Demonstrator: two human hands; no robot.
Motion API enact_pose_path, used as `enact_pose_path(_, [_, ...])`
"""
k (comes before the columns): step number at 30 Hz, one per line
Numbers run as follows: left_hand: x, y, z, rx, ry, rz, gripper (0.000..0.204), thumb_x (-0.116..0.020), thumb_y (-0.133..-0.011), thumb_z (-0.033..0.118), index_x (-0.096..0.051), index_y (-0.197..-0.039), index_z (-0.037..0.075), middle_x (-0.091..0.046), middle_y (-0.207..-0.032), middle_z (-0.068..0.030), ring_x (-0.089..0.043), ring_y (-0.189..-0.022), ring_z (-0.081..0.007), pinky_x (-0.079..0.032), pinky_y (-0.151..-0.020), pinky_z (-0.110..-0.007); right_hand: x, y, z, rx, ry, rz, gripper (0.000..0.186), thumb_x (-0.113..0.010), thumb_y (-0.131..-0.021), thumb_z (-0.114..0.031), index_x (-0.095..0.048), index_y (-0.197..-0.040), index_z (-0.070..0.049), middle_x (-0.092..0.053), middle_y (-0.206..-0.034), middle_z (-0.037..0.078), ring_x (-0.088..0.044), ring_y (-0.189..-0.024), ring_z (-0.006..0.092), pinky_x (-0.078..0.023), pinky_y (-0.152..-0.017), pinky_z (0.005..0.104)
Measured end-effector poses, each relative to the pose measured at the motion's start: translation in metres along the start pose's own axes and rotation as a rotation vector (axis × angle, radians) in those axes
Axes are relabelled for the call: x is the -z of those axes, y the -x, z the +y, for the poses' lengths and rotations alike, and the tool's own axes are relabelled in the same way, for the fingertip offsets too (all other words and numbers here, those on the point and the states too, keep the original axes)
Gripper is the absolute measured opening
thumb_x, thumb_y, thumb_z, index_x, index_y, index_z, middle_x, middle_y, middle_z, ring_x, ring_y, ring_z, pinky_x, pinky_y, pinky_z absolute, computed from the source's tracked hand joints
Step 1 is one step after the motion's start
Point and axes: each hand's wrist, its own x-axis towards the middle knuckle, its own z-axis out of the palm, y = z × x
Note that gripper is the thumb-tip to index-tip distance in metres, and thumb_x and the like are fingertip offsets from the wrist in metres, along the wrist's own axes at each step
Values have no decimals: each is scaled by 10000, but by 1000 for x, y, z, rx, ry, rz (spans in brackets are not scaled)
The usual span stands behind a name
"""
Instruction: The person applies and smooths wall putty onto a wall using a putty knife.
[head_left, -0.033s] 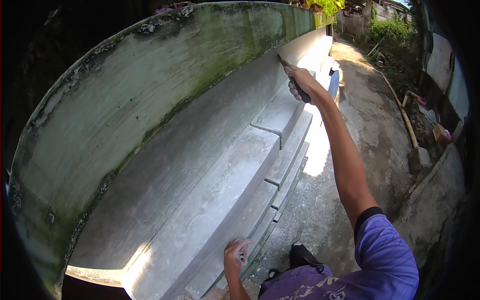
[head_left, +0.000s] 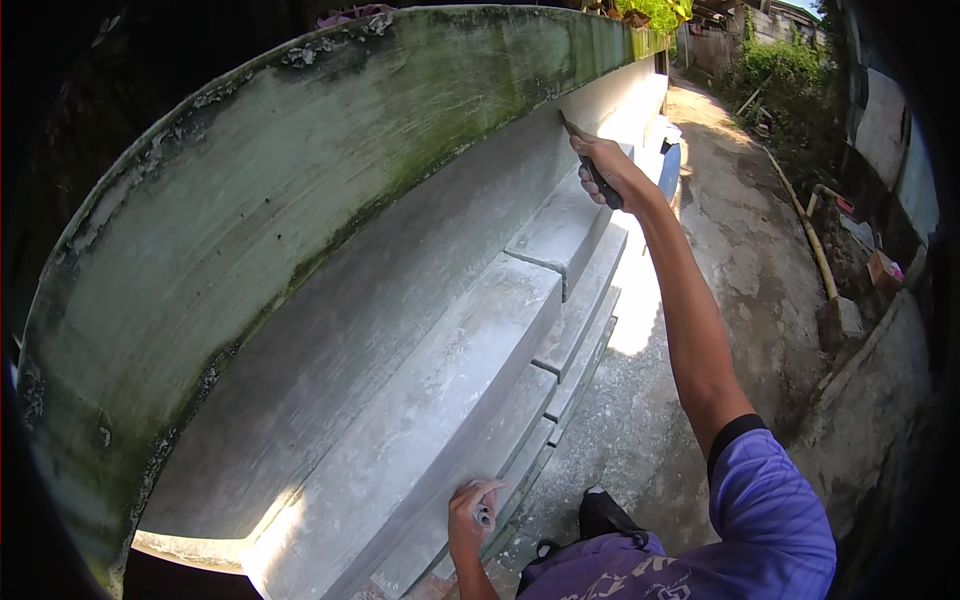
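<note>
My right hand (head_left: 609,175) is closed around the dark handle of a flat bladed tool (head_left: 603,183), whose tip touches the grey plastered wall (head_left: 380,270) just below a mossy, weathered green concrete lip (head_left: 280,190). Near the bottom of the view my left hand (head_left: 468,515) is curled on a small rolled grey item (head_left: 482,512), perhaps a sheet of something, beside the edge of a stepped concrete ledge (head_left: 420,400). The ledge has several stacked tiers with gaps between sections.
A concrete path (head_left: 720,250) runs along the right, with a pipe (head_left: 820,260), scattered debris and bushes (head_left: 770,65) beside it. Panels (head_left: 880,130) line the right rim. A blue object (head_left: 670,165) stands beyond the ledge. Green plants (head_left: 650,15) sit atop the lip.
The view has shifted very slightly, so the scene sits a few pixels differently. Both hands keep the same holds, with no clear movement relative to the wall and ledge.
</note>
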Motion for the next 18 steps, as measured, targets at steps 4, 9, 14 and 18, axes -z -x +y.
enact_pose_path(4, [-1, -5, 11, 6, 18, -10, 270, -606, -779, -121, -720, -960, 44, -700, -846, -132, -676, -781, -306, -518, -741, -364, 26, -25, -8, -54, -33, 86, 504, -432, -1039, -320, -395, -1512, -152, -450, -654, -5, -437, -461, 101, -387, -379, 268])
enact_pose_path(9, [1, -2, 9, 19, -18, 2, 251, -599, -799, -110, -723, -955, 44, -699, -842, -122, -664, -748, -281, -506, -716, -344, 10, -9, -4, 52, 100, 30, 540, -455, -1034, -333, -354, -1534, -154, -454, -628, 12, -434, -439, 111, -391, -380, 275])
enact_pose_path(14, [1, -3, 12, 108, 10, -22, 222, -588, -828, -95, -721, -950, 34, -704, -849, -129, -668, -756, -270, -503, -732, -328, 21, -17, -2, 53, 85, 42, 501, -469, -1035, -329, -400, -1465, -82, -456, -592, 5, -419, -406, 109, -374, -364, 280])
enact_pose_path(18, [-2, -4, 10, 124, 45, 50, 185, -527, -890, -53, -703, -936, -17, -753, -896, -111, -682, -787, -167, -514, -769, -299, 23, -29, -16, 109, 89, 75, 358, -487, -1013, -315, -480, -1211, -18, -474, -642, 36, -444, -445, 117, -392, -386, 293])
